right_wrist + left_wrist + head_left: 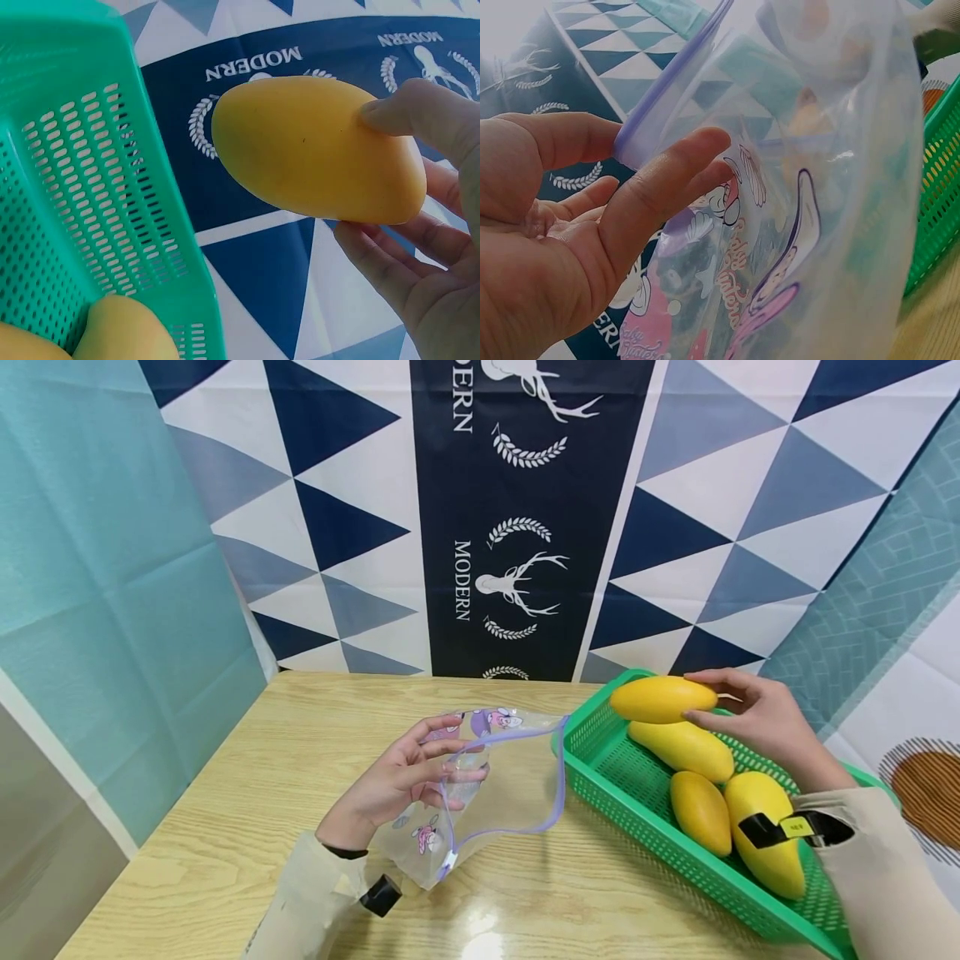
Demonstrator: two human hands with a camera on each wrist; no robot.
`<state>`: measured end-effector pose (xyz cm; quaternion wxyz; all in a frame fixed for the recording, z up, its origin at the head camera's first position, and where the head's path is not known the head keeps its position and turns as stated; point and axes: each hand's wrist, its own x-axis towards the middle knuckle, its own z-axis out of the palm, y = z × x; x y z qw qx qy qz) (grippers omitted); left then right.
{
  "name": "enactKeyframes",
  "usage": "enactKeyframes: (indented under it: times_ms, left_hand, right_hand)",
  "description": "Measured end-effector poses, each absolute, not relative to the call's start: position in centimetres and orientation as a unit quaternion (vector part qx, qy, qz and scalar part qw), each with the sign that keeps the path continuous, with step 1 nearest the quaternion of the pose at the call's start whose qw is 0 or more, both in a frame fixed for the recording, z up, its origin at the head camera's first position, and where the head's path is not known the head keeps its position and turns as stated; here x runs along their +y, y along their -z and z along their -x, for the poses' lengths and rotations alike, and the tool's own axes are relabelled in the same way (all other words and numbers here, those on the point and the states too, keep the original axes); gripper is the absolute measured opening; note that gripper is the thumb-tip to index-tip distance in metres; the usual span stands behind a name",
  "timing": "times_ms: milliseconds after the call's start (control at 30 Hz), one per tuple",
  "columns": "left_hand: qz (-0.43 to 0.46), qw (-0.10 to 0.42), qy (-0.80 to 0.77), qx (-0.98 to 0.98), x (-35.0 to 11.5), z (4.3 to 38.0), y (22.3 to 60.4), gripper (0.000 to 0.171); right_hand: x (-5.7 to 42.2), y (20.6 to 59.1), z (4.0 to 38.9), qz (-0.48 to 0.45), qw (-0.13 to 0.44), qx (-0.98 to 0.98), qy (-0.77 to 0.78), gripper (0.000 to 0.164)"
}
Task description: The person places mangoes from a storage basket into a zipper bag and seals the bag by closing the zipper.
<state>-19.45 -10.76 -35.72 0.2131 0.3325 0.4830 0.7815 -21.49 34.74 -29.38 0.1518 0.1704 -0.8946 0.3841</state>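
On the left of the tabletop (225, 760), left hand (405, 777), fingers spread and fairly straight at the mouth of a clear printed bag (817, 225). Not a fist; exact contact on the film is hard to make out, though one fingertip looks to be touching the rim. Bag's mouth gapes toward the right, purple zip rim (561, 777) wide apart, nothing visible inside. Far right corner of the rim comes up just beside the green basket (637, 827); can't tell if touching.

Right of that, over the basket's far end: one yellow mango (660, 699), lifted clear, lying roughly level. Right hand (757, 718) pinches it by its right end, thumb on one side, fingers on the other. Below, three mangoes (700, 812) sit in the basket, toward the right and near side.

Step, as judged: mid-transfer, mango picked up, not yet in the bag. Next move probably calls for a leftward carry over the basket wall, mango lined up with the mouth, left hand keeping the limp rim spread, release only once inside.
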Motion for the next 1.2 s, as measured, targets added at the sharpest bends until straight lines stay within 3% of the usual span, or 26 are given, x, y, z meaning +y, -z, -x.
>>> enactKeyframes:
  times_ms: [633, 967, 1200]
  left_hand:
    - [-0.332, 0.211, -0.782, 0.484, -10.7, 19.3, 35.7, 0.049]
    - [-0.336, 0.212, -0.781, 0.482, -10.6, 19.3, 35.7, 0.051]
    - [-0.334, 0.211, -0.782, 0.482, -10.7, 19.3, 35.7, 0.051]
  right_hand:
    - [31.9, 28.4, 19.0, -0.288, 0.183, -0.837, -0.427, 0.05]
    - [30.3, 28.4, 18.2, -0.378, 0.172, -0.771, -0.482, 0.059]
    - [29.4, 28.3, 18.0, -0.424, 0.15, -0.735, -0.507, 0.057]
